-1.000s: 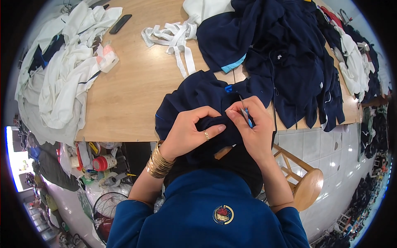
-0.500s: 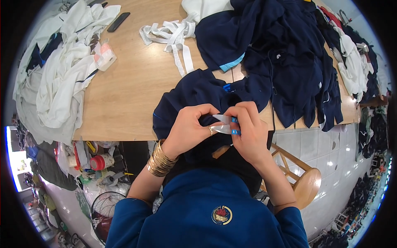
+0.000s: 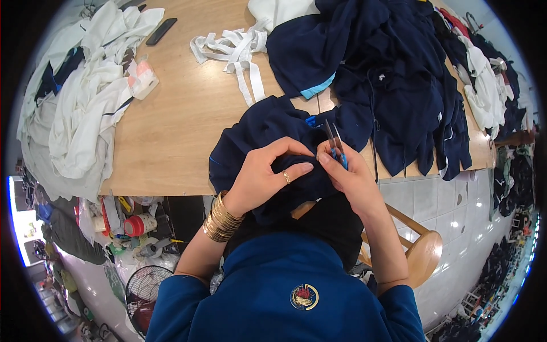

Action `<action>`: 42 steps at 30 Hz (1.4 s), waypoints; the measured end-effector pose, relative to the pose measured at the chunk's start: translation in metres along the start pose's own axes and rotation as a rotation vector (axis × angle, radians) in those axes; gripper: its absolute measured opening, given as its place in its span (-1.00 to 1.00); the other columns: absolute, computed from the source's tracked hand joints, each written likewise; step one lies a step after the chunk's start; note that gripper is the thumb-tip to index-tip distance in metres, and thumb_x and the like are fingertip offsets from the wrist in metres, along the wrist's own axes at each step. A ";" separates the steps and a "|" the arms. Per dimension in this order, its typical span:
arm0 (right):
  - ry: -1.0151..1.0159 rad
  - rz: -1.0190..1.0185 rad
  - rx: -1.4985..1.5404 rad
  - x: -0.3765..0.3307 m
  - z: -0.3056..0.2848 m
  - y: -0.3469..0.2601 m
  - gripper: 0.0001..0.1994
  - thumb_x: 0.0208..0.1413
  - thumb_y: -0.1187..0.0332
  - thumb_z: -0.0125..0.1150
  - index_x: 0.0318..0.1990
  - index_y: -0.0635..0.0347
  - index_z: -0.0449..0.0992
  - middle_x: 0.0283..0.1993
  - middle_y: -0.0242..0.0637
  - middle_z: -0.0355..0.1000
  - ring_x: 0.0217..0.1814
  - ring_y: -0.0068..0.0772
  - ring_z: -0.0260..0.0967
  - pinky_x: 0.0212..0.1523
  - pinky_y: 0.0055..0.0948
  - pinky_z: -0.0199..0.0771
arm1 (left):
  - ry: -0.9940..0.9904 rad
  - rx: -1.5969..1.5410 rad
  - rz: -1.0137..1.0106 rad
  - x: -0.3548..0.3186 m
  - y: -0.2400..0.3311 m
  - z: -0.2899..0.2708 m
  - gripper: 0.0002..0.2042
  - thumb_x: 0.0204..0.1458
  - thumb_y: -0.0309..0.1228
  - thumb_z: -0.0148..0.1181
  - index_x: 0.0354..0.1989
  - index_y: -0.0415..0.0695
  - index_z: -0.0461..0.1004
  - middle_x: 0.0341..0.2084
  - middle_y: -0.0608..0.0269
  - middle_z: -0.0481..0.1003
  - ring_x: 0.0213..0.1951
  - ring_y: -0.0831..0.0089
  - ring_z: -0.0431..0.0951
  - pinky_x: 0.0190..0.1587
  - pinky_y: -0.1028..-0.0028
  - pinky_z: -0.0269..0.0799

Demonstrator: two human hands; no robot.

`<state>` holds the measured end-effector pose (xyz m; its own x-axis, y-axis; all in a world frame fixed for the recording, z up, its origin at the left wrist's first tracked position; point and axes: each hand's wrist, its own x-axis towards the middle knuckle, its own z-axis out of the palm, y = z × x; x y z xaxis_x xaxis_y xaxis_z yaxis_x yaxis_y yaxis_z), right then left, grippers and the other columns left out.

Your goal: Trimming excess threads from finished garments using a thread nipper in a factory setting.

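Left hand: yours [image 3: 268, 174], thumb and forefinger curved with a narrow gap between them, dark cloth showing in it; you can't tell from this view whether the fingertips grip the fabric.
Right hand: yours [image 3: 350, 174], holding small metal scissors with blue handles [image 3: 331, 138], blades parted slightly and pointing away from you; your thumb and forefinger tips come close together at the cloth, what they pinch too small to tell.
Navy garment: the bunched, dark navy fabric garment [image 3: 256, 131] lies beneath and between your hands, spreading beyond your left fingers onto the table and hanging over its near edge toward your lap.
Table: pale wood-grain top [image 3: 159, 142], directly in front of you.
White strips: a tangle of flat white fabric bands [image 3: 233, 48] beyond the garment.
Navy pile: heaped dark navy clothing [image 3: 393, 85], beyond your right hand.
White pile: crumpled white garments [image 3: 91, 97], well to your left.
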<state>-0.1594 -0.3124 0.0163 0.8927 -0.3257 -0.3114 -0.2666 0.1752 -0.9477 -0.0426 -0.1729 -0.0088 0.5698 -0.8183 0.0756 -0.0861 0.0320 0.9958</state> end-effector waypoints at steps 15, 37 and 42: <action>0.142 -0.321 -0.303 0.005 0.003 0.007 -0.89 0.15 0.42 0.04 -0.26 0.27 0.33 -0.39 -0.36 0.28 -0.34 -0.60 0.20 -0.26 -0.58 0.25 | -0.139 0.159 0.011 0.016 0.009 -0.003 -0.84 -0.06 -0.46 0.23 -0.32 -0.24 0.47 -0.41 0.27 0.54 -0.33 0.49 0.53 -0.21 0.56 0.39; 0.153 -0.424 -0.955 -0.008 -0.021 -0.022 -0.73 -0.01 0.13 0.24 -0.29 0.10 0.45 -0.52 -0.32 0.40 -0.50 -0.37 0.38 -0.51 -0.46 0.28 | -0.118 0.062 -0.114 0.020 0.007 -0.025 -0.86 0.03 -0.40 0.17 -0.38 -0.23 0.47 -0.54 0.35 0.50 -0.49 0.70 0.40 -0.40 0.66 0.29; 0.144 -0.594 -1.194 -0.004 -0.021 -0.023 -0.76 -0.02 0.14 0.23 -0.44 0.10 0.43 -0.61 -0.40 0.34 -0.55 -0.42 0.34 -0.56 -0.44 0.25 | -0.154 0.028 -0.160 0.020 0.007 -0.024 -0.86 0.05 -0.41 0.16 -0.36 -0.24 0.44 -0.53 0.37 0.50 -0.45 0.72 0.41 -0.37 0.67 0.30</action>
<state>-0.1644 -0.3342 0.0378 0.9567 -0.1763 0.2314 -0.0722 -0.9145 -0.3981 -0.0123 -0.1759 0.0011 0.4470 -0.8896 -0.0938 -0.0285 -0.1190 0.9925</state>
